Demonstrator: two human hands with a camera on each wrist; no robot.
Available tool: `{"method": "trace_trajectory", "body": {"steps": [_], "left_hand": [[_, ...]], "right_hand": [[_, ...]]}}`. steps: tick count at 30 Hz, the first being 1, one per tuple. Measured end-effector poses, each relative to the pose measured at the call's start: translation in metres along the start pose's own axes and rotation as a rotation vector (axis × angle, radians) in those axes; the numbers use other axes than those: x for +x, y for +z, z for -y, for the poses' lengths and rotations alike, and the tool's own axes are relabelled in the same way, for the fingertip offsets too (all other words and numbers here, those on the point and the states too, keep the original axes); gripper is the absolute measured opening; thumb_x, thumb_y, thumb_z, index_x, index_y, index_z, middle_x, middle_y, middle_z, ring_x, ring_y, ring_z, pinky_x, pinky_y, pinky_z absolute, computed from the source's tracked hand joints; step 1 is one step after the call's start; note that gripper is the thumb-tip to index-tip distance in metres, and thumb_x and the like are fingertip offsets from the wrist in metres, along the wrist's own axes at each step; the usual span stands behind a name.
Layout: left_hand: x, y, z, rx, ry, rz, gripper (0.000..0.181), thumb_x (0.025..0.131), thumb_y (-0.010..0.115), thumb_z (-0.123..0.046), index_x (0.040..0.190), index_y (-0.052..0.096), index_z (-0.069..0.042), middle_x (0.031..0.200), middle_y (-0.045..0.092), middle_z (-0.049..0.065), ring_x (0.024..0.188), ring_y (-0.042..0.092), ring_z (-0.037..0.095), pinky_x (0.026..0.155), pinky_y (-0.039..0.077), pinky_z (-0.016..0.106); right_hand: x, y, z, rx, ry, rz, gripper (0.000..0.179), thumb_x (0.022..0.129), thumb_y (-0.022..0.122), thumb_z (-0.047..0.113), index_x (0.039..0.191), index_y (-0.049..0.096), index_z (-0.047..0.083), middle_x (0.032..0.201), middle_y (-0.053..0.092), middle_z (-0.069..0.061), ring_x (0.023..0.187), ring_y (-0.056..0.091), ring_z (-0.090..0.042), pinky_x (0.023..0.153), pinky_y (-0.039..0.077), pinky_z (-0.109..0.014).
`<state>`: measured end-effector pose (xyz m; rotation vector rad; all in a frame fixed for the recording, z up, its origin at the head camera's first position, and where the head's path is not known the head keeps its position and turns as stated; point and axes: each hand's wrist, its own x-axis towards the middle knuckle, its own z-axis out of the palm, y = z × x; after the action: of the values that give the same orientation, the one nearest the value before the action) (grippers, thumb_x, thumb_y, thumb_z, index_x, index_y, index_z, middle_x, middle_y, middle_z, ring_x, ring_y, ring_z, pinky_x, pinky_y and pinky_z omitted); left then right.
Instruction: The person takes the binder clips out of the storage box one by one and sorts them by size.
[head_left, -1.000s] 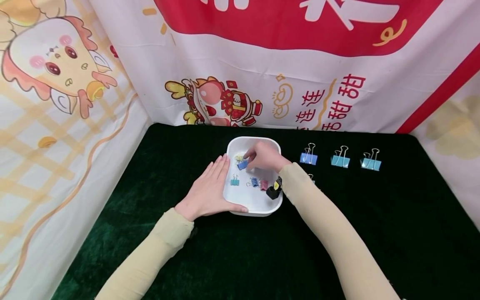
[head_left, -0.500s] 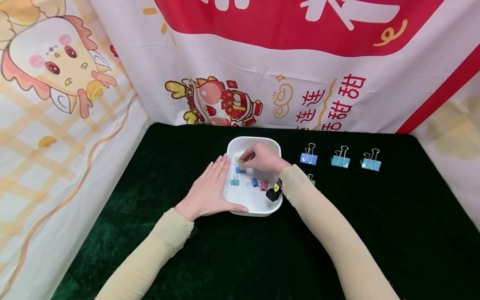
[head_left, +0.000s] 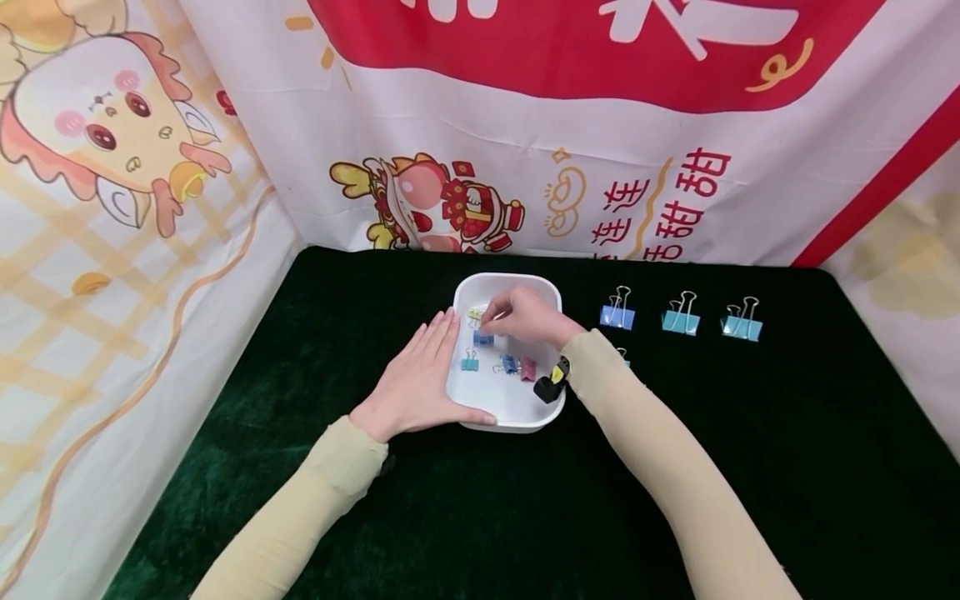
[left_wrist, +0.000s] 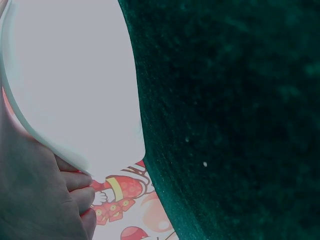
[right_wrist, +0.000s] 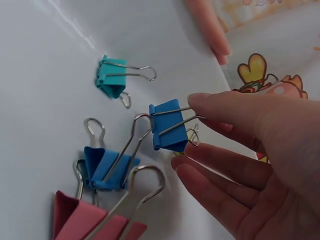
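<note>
A white tray stands on the dark green cloth and holds several small binder clips. My right hand reaches into its far part. Thumb and fingers pinch the wire handle of a blue binder clip, whose body sits low over the tray floor. My left hand rests along the tray's left side, fingers straight, thumb on the near rim. Also in the tray are a teal clip, a second blue clip and a pink clip. A yellow clip lies beyond, partly hidden.
Right of the tray stand a large blue-violet binder clip and two large light-blue clips, one in the middle and one farther right. Another teal clip is mostly hidden by my right sleeve. A printed curtain hangs behind.
The blue clip in my right hand has gone from tilted to upright and come slightly nearer in the tray. My left hand and the tray have stayed still.
</note>
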<state>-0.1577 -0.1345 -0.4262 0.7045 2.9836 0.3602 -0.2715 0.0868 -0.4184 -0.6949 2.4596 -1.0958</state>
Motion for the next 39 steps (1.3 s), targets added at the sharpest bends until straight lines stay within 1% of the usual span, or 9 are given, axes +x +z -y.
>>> {"method": "trace_trajectory", "body": {"steps": [6, 10, 14, 17, 19, 25, 30, 36, 39], "left_hand": [[0.000, -0.002, -0.001, -0.012, 0.001, -0.009, 0.145, 0.063, 0.049, -0.101, 0.163, 0.008, -0.005, 0.170, 0.002, 0.009, 0.155, 0.002, 0.023, 0.123, 0.007, 0.043], [-0.001, -0.003, -0.001, -0.012, -0.007, -0.002, 0.145, 0.062, 0.048, -0.101, 0.164, 0.007, -0.006, 0.170, 0.001, 0.007, 0.155, 0.001, 0.022, 0.123, 0.007, 0.043], [-0.001, -0.004, -0.002, -0.020, -0.013, 0.008, 0.144, 0.063, 0.050, -0.100, 0.164, 0.006, -0.007, 0.170, 0.001, 0.006, 0.155, 0.001, 0.021, 0.123, 0.006, 0.042], [-0.001, -0.004, -0.002, -0.026, -0.016, 0.011, 0.143, 0.064, 0.053, -0.099, 0.164, 0.006, -0.007, 0.170, 0.001, 0.006, 0.155, 0.001, 0.020, 0.123, 0.005, 0.042], [0.000, -0.004, -0.003, -0.035, -0.015, 0.007, 0.143, 0.064, 0.055, -0.097, 0.164, 0.007, -0.007, 0.170, 0.001, 0.006, 0.155, 0.001, 0.020, 0.123, 0.005, 0.042], [0.000, -0.002, -0.003, -0.053, -0.015, 0.008, 0.141, 0.066, 0.058, -0.095, 0.164, 0.003, -0.010, 0.170, 0.002, 0.006, 0.155, 0.001, 0.020, 0.123, 0.005, 0.042], [-0.001, -0.001, -0.003, -0.043, -0.014, 0.008, 0.142, 0.064, 0.052, -0.099, 0.164, -0.001, -0.013, 0.170, 0.002, 0.006, 0.155, 0.000, 0.020, 0.123, 0.005, 0.041], [-0.001, -0.002, -0.004, -0.043, -0.014, 0.001, 0.144, 0.063, 0.050, -0.100, 0.164, 0.005, -0.008, 0.170, 0.001, 0.006, 0.155, 0.000, 0.020, 0.123, 0.006, 0.041], [-0.001, -0.001, -0.005, -0.035, -0.013, 0.001, 0.145, 0.062, 0.049, -0.101, 0.164, 0.006, -0.007, 0.170, 0.001, 0.006, 0.155, 0.001, 0.020, 0.123, 0.006, 0.041]], "right_hand": [[-0.005, -0.009, 0.003, 0.056, 0.020, -0.010, 0.010, 0.093, 0.079, 0.028, 0.095, 0.078, 0.018, 0.098, 0.074, 0.006, 0.096, 0.065, -0.018, 0.093, 0.051, -0.037], [-0.010, -0.018, 0.008, 0.054, 0.008, -0.058, 0.014, 0.091, 0.081, 0.029, 0.096, 0.076, 0.017, 0.100, 0.073, 0.005, 0.094, 0.064, -0.019, 0.089, 0.052, -0.037], [-0.017, -0.029, 0.013, 0.074, -0.002, -0.091, 0.025, 0.089, 0.083, 0.028, 0.107, 0.075, 0.011, 0.105, 0.072, 0.003, 0.098, 0.066, -0.017, 0.093, 0.052, -0.038], [-0.023, -0.039, 0.015, 0.106, -0.011, -0.108, 0.032, 0.089, 0.083, 0.026, 0.115, 0.074, 0.010, 0.109, 0.072, 0.003, 0.101, 0.067, -0.016, 0.097, 0.052, -0.039], [-0.028, -0.046, 0.017, 0.118, -0.018, -0.126, 0.032, 0.089, 0.083, 0.025, 0.116, 0.074, 0.012, 0.111, 0.072, 0.003, 0.103, 0.068, -0.015, 0.097, 0.052, -0.039], [-0.046, -0.064, 0.018, 0.139, -0.034, -0.184, 0.024, 0.089, 0.083, 0.021, 0.111, 0.077, 0.015, 0.110, 0.073, 0.000, 0.101, 0.070, -0.017, 0.093, 0.056, -0.039], [-0.062, -0.078, 0.014, 0.122, -0.042, -0.229, 0.027, 0.089, 0.083, 0.022, 0.113, 0.077, 0.012, 0.109, 0.073, 0.000, 0.098, 0.070, -0.016, 0.088, 0.058, -0.038], [-0.082, -0.094, 0.006, 0.145, -0.023, -0.277, 0.031, 0.088, 0.084, 0.024, 0.116, 0.076, 0.012, 0.114, 0.073, -0.004, 0.098, 0.071, -0.016, 0.087, 0.058, -0.037], [-0.094, -0.100, -0.001, 0.156, -0.008, -0.305, 0.033, 0.088, 0.083, 0.024, 0.118, 0.075, 0.012, 0.116, 0.072, -0.004, 0.099, 0.071, -0.018, 0.087, 0.058, -0.037]]}}
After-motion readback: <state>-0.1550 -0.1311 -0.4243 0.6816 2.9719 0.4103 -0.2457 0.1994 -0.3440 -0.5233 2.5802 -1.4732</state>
